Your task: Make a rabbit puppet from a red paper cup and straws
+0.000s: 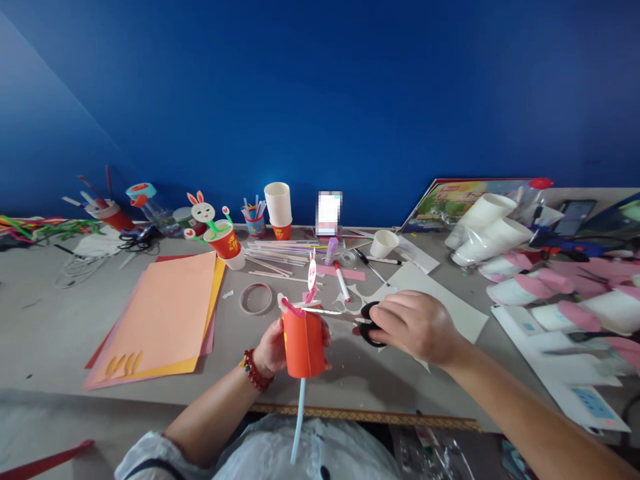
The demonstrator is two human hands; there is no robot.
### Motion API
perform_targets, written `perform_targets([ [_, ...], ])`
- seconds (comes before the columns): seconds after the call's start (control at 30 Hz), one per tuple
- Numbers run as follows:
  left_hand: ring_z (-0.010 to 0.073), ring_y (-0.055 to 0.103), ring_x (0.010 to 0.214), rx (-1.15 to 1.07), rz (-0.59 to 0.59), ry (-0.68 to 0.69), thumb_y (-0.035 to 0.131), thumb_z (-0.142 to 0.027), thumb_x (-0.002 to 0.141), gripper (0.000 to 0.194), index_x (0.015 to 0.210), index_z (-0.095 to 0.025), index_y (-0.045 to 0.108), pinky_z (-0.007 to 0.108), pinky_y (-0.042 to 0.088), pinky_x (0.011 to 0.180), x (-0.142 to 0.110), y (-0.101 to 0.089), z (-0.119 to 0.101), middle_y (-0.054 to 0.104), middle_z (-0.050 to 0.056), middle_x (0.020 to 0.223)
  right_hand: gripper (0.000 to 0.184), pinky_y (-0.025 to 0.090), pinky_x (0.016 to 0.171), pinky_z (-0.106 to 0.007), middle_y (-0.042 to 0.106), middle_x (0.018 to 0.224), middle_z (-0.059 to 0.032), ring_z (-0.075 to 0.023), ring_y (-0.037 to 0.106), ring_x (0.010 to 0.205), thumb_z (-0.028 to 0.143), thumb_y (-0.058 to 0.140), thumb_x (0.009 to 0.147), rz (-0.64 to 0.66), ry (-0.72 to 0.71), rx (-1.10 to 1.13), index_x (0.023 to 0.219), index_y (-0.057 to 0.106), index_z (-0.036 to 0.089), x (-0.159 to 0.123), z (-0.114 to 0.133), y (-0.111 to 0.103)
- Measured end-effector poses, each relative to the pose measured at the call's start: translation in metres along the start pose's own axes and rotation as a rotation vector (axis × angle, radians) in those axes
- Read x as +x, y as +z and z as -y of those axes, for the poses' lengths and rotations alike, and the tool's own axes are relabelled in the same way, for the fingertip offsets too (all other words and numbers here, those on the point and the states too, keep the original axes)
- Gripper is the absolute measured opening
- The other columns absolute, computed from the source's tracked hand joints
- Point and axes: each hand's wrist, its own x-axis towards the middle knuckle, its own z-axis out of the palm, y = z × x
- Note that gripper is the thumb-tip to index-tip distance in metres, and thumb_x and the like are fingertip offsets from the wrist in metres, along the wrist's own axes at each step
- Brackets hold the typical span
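Observation:
My left hand [270,348] is wrapped round a red paper cup [305,347], held above the table's front edge. A light blue straw [299,420] sticks out below the cup. At its mouth show pink pieces and a small white rabbit face [312,275] on a pink stem. A thin white strip [323,311] reaches out from the rim to the right. My right hand [413,325] is closed on black-handled scissors [371,327], blades pointing left toward the cup. Whether the blades touch the strip, I cannot tell.
Coloured paper sheets [170,300] lie left. A finished-looking rabbit cup [226,241], a tape roll [256,299], several straws [280,253] and a red-capped marker [342,280] lie behind my hands. White paper [450,300] and bagged cups [493,233] are on the right.

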Motion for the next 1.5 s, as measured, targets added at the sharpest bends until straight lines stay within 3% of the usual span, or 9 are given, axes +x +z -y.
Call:
perform_targets([
  [0.3, 0.0258, 0.063, 0.094, 0.021, -0.016, -0.001, 0.073, -0.055, 0.073, 0.059, 0.117, -0.017, 0.066, 0.044, 0.059, 0.075, 0.001, -0.001, -0.003, 0.068, 0.014, 0.108, 0.039, 0.03, 0.057, -0.029, 0.055, 0.058, -0.0005, -0.0142, 0.047, 0.056, 0.035, 0.043, 0.101, 0.044, 0.021, 0.022, 0.071, 0.06, 0.017, -0.001, 0.0, 0.001],
  [0.63, 0.0276, 0.063, 0.094, -0.02, -0.04, -0.04, 0.072, -0.056, 0.073, 0.061, 0.117, -0.015, 0.065, 0.046, 0.058, 0.075, 0.0, -0.005, -0.001, 0.067, 0.014, 0.108, 0.046, 0.032, 0.06, -0.029, 0.055, 0.057, -0.0012, -0.0147, 0.046, 0.057, 0.037, 0.038, 0.103, -0.038, 0.002, 0.001, 0.068, 0.06, 0.018, -0.001, -0.002, 0.003],
  [0.87, 0.0291, 0.064, 0.094, 0.044, -0.043, 0.003, 0.072, -0.055, 0.072, 0.062, 0.121, -0.018, 0.062, 0.047, 0.057, 0.075, 0.001, -0.004, -0.002, 0.068, 0.014, 0.106, 0.039, 0.026, 0.057, -0.029, 0.056, 0.059, -0.0008, -0.0148, 0.046, 0.056, 0.039, 0.042, 0.1, 0.076, 0.081, 0.135, 0.073, 0.06, 0.019, -0.008, -0.003, 0.013],
  [1.03, 0.0277, 0.064, 0.096, 0.05, -0.018, -0.008, 0.07, -0.055, 0.074, 0.061, 0.12, -0.017, 0.063, 0.045, 0.058, 0.075, 0.0, -0.004, -0.004, 0.067, 0.015, 0.108, 0.03, 0.025, 0.057, -0.028, 0.055, 0.06, 0.0009, -0.0139, 0.046, 0.056, 0.04, 0.051, 0.096, 0.139, 0.109, 0.245, 0.076, 0.059, 0.019, -0.008, -0.007, 0.009],
  [1.3, 0.0253, 0.064, 0.089, 0.008, -0.05, -0.031, 0.073, -0.057, 0.071, 0.061, 0.114, -0.014, 0.067, 0.042, 0.06, 0.068, 0.004, -0.002, -0.003, 0.068, 0.013, 0.102, 0.032, 0.027, 0.056, -0.026, 0.056, 0.06, 0.0, -0.0138, 0.046, 0.055, 0.035, 0.046, 0.099, 0.087, 0.092, 0.313, 0.073, 0.057, 0.019, -0.003, -0.011, 0.005],
  [1.4, 0.026, 0.065, 0.09, 0.03, -0.088, 0.006, 0.071, -0.058, 0.073, 0.061, 0.117, -0.016, 0.065, 0.042, 0.059, 0.069, 0.004, 0.0, -0.004, 0.068, 0.013, 0.103, 0.033, 0.029, 0.055, -0.025, 0.058, 0.06, 0.0003, -0.013, 0.047, 0.054, 0.04, 0.05, 0.097, 0.037, 0.19, 0.412, 0.072, 0.055, 0.02, -0.006, -0.006, 0.009],
  [1.5, 0.0281, 0.065, 0.097, 0.128, -0.14, 0.112, 0.069, -0.056, 0.076, 0.061, 0.121, -0.015, 0.063, 0.044, 0.057, 0.079, 0.004, 0.002, -0.006, 0.068, 0.014, 0.108, 0.037, 0.03, 0.051, -0.023, 0.055, 0.055, 0.0035, -0.0114, 0.046, 0.048, 0.05, 0.057, 0.091, 0.036, 0.515, 0.445, 0.069, 0.051, 0.021, -0.013, -0.002, 0.019],
])
